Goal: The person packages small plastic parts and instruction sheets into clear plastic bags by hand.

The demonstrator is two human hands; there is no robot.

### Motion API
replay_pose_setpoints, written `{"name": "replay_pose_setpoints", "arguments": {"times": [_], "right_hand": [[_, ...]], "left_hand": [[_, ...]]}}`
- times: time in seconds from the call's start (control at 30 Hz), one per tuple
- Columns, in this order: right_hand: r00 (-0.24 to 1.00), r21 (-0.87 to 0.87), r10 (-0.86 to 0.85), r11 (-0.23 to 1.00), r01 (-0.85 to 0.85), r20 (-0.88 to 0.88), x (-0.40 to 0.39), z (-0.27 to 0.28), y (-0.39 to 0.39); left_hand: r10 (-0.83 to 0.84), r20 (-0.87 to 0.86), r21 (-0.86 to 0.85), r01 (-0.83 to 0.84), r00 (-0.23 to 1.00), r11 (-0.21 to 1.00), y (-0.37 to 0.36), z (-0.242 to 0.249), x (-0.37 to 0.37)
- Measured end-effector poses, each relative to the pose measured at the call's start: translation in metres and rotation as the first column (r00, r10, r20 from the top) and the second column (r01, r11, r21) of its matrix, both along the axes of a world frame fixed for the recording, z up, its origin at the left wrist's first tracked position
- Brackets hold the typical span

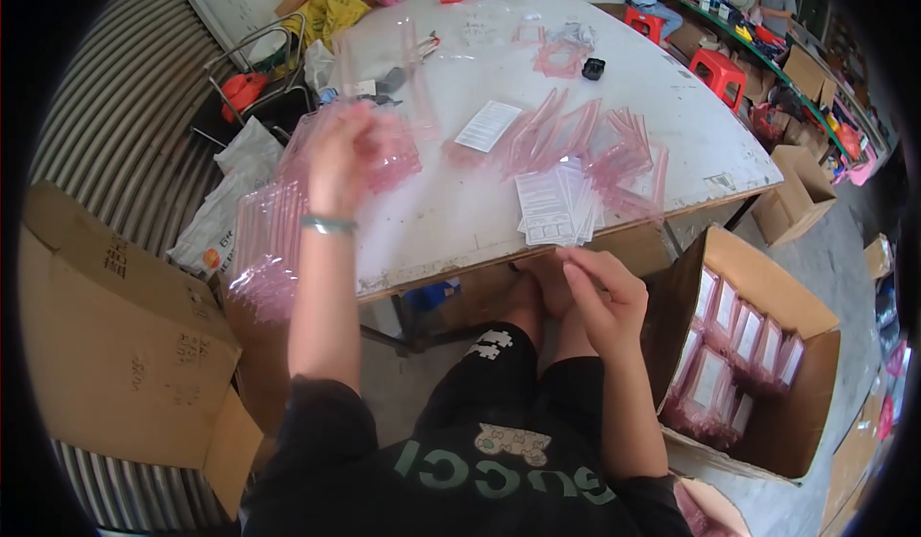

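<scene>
My left hand (342,144) is over a heap of clear pink plastic sleeves (389,158) on the left of the table. Motion smears its fingers, so what they hold cannot be made out. My right hand (609,297) is at the table's front edge, thumb and forefinger brought together just below a fanned stack of white printed cards (556,201). Anything between those fingertips is too small to name. Behind the cards lie several more pink sleeves (576,134). One printed card (489,126) rests apart, on top of pink plastic.
At my right, an open cardboard box (767,273) holds several pink sleeves with cards inside. Another pile of sleeves (264,249) overhangs the table's left edge. A small black object (594,69) lies farther back. Two people sit or stand at a far table near red stools (718,75).
</scene>
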State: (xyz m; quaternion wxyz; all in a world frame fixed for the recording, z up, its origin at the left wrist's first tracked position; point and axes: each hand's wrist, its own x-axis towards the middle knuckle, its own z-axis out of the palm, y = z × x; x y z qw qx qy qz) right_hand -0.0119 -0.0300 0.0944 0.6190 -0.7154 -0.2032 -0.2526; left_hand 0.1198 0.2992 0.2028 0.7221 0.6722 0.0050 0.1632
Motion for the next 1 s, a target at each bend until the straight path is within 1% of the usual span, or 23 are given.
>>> {"name": "replay_pose_setpoints", "arguments": {"times": [0.03,0.1,0.13,0.17,0.23,0.27,0.3,0.33,0.37,0.4,0.47,0.5,0.57,0.6,0.63,0.67,0.7,0.73,0.8,0.9,1.0], "right_hand": [[0.999,0.056,0.0,0.998,0.002,-0.035,0.0,-0.001,0.006],[1.0,0.116,0.013,0.993,-0.01,-0.023,-0.006,0.022,0.033],[1.0,0.143,0.014,0.99,-0.011,-0.021,-0.007,0.031,0.043],[0.997,0.174,0.066,0.983,-0.059,-0.032,-0.003,0.027,0.048],[0.983,0.236,0.178,0.958,-0.162,-0.047,0.003,0.016,0.056],[0.949,0.403,0.296,0.886,-0.231,-0.107,0.002,0.016,0.058],[0.898,0.561,0.416,0.781,-0.274,-0.14,0.002,0.016,0.06],[0.834,0.706,0.532,0.647,-0.289,-0.146,0.002,0.017,0.061],[0.779,0.795,0.605,0.548,-0.26,-0.162,0.003,0.019,0.06],[0.746,0.829,0.643,0.505,-0.241,-0.174,0.004,0.017,0.061],[0.679,0.888,0.71,0.419,-0.19,-0.19,0.007,0.011,0.061],[0.715,0.856,0.661,0.486,-0.179,-0.226,0.006,0.01,0.063],[0.781,0.779,0.553,0.611,-0.141,-0.292,0.002,0.008,0.069],[0.955,0.524,0.202,0.85,-0.061,-0.216,0.0,0.006,0.072],[0.991,0.24,-0.131,0.962,0.129,-0.006,-0.002,0.004,0.075],[0.883,-0.006,-0.368,0.922,0.386,0.292,-0.003,0.003,0.076],[0.847,-0.064,-0.287,0.934,0.351,0.447,-0.002,0.005,0.074],[0.858,-0.148,-0.107,0.967,0.207,0.501,-0.002,0.006,0.072],[0.838,-0.188,-0.078,0.959,0.21,0.54,-0.008,0.01,0.082],[0.824,-0.158,-0.113,0.958,0.238,0.555,-0.013,0.015,0.085],[0.777,-0.126,-0.171,0.944,0.305,0.606,-0.014,0.028,0.08]], "left_hand": [[-0.249,0.004,-0.332,0.237,0.968,0.913,-0.022,-0.007,-0.024],[-0.335,-0.084,-0.468,0.259,0.939,0.845,-0.075,-0.026,-0.065],[-0.461,-0.087,-0.559,0.34,0.883,0.756,-0.08,-0.036,-0.081],[-0.576,-0.077,-0.649,0.398,0.813,0.648,-0.083,-0.045,-0.094],[-0.488,-0.086,-0.648,0.324,0.868,0.69,-0.096,-0.058,-0.107],[-0.439,-0.081,-0.645,0.289,0.895,0.708,-0.101,-0.062,-0.112],[-0.501,0.013,-0.674,0.378,0.865,0.634,-0.102,-0.069,-0.115],[-0.538,0.085,-0.712,0.429,0.839,0.556,-0.102,-0.071,-0.114],[-0.568,0.157,-0.739,0.478,0.808,0.475,-0.102,-0.071,-0.114],[-0.592,0.227,-0.758,0.522,0.773,0.391,-0.102,-0.071,-0.114],[-0.622,0.295,-0.743,0.583,0.725,0.328,-0.105,-0.077,-0.11],[-0.636,0.328,-0.735,0.612,0.698,0.292,-0.108,-0.08,-0.108],[-0.531,0.245,-0.819,0.466,0.811,0.334,-0.116,-0.085,-0.109],[-0.472,0.196,-0.855,0.385,0.86,0.348,-0.118,-0.088,-0.111],[-0.432,0.174,-0.846,0.359,0.885,0.395,-0.119,-0.088,-0.112],[-0.387,0.156,-0.835,0.33,0.909,0.44,-0.12,-0.086,-0.113],[-0.339,0.143,-0.821,0.303,0.93,0.484,-0.122,-0.084,-0.114],[-0.339,0.139,-0.825,0.298,0.93,0.48,-0.124,-0.081,-0.115],[-0.34,0.118,-0.834,0.279,0.933,0.476,-0.13,-0.075,-0.125],[-0.349,0.119,-0.762,0.311,0.929,0.568,-0.136,-0.063,-0.135],[-0.324,0.208,-0.898,0.312,0.923,0.311,-0.126,-0.068,-0.13]]}}
